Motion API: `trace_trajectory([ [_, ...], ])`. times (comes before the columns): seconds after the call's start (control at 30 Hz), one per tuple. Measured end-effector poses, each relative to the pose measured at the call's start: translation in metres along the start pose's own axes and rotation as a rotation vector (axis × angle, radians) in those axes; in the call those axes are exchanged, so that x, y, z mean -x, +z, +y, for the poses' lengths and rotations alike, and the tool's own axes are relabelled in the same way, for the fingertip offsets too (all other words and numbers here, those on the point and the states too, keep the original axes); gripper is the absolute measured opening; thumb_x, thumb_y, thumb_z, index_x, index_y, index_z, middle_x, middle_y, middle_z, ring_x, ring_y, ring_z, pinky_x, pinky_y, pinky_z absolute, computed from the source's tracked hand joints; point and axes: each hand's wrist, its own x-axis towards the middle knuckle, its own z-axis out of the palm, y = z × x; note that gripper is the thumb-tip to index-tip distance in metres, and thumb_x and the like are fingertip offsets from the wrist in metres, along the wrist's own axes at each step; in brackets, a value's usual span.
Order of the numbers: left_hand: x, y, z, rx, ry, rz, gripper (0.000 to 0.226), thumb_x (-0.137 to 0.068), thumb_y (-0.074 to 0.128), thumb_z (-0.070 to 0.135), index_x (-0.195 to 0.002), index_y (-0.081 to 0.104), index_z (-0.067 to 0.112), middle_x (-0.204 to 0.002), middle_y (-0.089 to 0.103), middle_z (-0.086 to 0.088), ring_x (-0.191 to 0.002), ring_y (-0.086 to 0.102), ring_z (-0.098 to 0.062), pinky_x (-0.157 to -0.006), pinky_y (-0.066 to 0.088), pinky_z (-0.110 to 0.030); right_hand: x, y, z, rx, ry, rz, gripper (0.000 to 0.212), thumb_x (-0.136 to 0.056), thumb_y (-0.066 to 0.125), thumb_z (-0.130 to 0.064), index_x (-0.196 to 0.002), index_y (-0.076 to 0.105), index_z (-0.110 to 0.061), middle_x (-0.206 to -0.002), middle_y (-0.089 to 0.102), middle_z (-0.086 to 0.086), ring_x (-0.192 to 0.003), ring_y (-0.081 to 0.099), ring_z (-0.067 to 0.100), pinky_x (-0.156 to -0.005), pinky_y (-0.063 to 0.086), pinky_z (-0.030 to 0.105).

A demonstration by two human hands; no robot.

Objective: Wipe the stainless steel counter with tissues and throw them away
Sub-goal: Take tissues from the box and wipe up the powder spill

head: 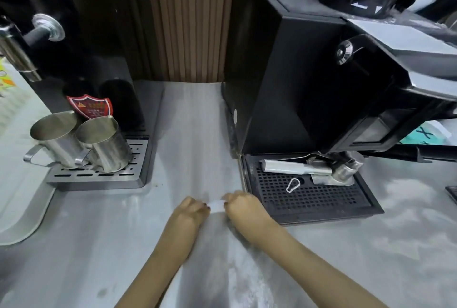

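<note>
Pinching a small white tissue (217, 205) between left hand (190, 211) and right hand (243, 206), both closed on it, low over the steel tabletop (193, 134) beside the black drip tray (309, 194); best flatten it, press evenly, wipe in overlapping strokes.

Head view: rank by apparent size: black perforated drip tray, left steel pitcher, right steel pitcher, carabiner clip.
1. black perforated drip tray
2. left steel pitcher and right steel pitcher: look alike, not ranked
3. carabiner clip
</note>
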Motion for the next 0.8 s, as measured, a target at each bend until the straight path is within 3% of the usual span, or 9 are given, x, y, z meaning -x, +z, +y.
trace_trajectory([
  [0.1,0.036,-0.001,0.01,0.012,0.008,-0.065,0.041,-0.085,0.037,0.027,-0.094,0.069,0.003,-0.096,0.067,-0.009,-0.091,0.049,-0.013,-0.082,0.036,-0.023,0.032,0.01,-0.013,-0.071,-0.075,-0.019,0.02,-0.032,0.073,-0.012,-0.05,0.066,-0.014,-0.061,0.064,-0.001,-0.051,0.06,0.015,-0.045,0.049,0.018],
  [0.2,0.027,-0.006,0.001,-0.068,0.117,-0.076,0.024,-0.076,0.046,0.021,-0.077,0.07,0.019,-0.076,0.065,0.005,-0.073,0.056,-0.011,-0.067,0.038,-0.012,0.036,0.001,-0.01,-0.16,0.007,-0.136,0.017,-0.073,0.06,0.002,-0.089,0.063,-0.002,-0.092,0.063,0.012,-0.083,0.063,0.032,-0.069,0.052,0.035],
  [0.27,0.001,-0.013,-0.002,-0.096,0.143,-0.04,0.014,-0.072,0.056,0.015,-0.069,0.068,0.023,-0.068,0.06,0.009,-0.068,0.056,-0.011,-0.062,0.04,-0.011,0.017,-0.013,-0.001,-0.108,0.047,-0.039,0.018,-0.084,0.052,0.001,-0.101,0.059,-0.001,-0.1,0.06,0.013,-0.09,0.062,0.033,-0.073,0.051,0.038],
  [0.43,-0.065,-0.012,-0.015,-0.246,0.088,-0.046,0.028,-0.053,0.074,-0.017,-0.074,0.074,0.002,-0.068,0.066,-0.012,-0.064,0.064,-0.03,-0.052,0.056,-0.038,-0.033,-0.033,0.016,-0.106,0.157,0.092,0.022,-0.084,0.047,0.008,-0.101,0.059,0.001,-0.105,0.06,0.016,-0.097,0.061,0.033,-0.074,0.048,0.037],
  [0.57,-0.065,-0.003,-0.018,-0.364,0.124,-0.114,0.032,-0.038,0.077,-0.019,-0.055,0.068,0.006,-0.051,0.052,-0.006,-0.049,0.053,-0.024,-0.04,0.041,-0.021,-0.033,-0.034,0.005,-0.085,0.166,0.057,0.024,-0.085,0.044,0.01,-0.103,0.059,0.003,-0.108,0.059,0.017,-0.098,0.06,0.034,-0.076,0.049,0.038],
  [0.63,-0.052,-0.005,-0.012,-0.399,0.145,-0.088,0.034,-0.033,0.077,-0.018,-0.047,0.063,0.01,-0.048,0.047,-0.003,-0.047,0.048,-0.021,-0.04,0.03,-0.016,-0.018,-0.029,-0.006,-0.062,0.123,0.096,0.016,-0.076,0.061,0.005,-0.091,0.064,0.0,-0.096,0.064,0.014,-0.086,0.064,0.029,-0.068,0.051,0.033],
  [0.7,-0.026,-0.002,-0.01,-0.402,0.177,-0.09,0.033,-0.034,0.079,-0.011,-0.048,0.062,0.014,-0.049,0.047,0.001,-0.05,0.047,-0.017,-0.04,0.031,-0.017,0.005,-0.019,-0.015,-0.089,0.138,0.041,0.032,-0.034,0.088,-0.011,-0.055,0.063,-0.011,-0.057,0.06,0.003,-0.047,0.06,0.017,-0.04,0.042,0.016],
  [0.73,-0.009,-0.001,-0.006,-0.382,0.183,-0.112,0.031,-0.038,0.081,-0.005,-0.049,0.062,0.016,-0.051,0.049,0.003,-0.051,0.047,-0.015,-0.039,0.034,-0.019,0.015,-0.01,-0.019,-0.108,0.148,0.054,0.043,-0.013,0.089,-0.016,-0.041,0.057,-0.014,-0.043,0.052,-0.001,-0.033,0.052,0.013,-0.032,0.033,0.011],
  [0.8,0.02,0.003,0.001,-0.334,0.245,-0.146,0.024,-0.049,0.077,0.003,-0.049,0.06,0.02,-0.053,0.05,0.005,-0.054,0.049,-0.013,-0.042,0.037,-0.02,0.035,0.015,-0.025,-0.128,0.152,0.079,0.047,-0.001,0.084,-0.014,-0.033,0.051,-0.012,-0.036,0.046,0.0,-0.027,0.045,0.01,-0.028,0.026,0.009],
])
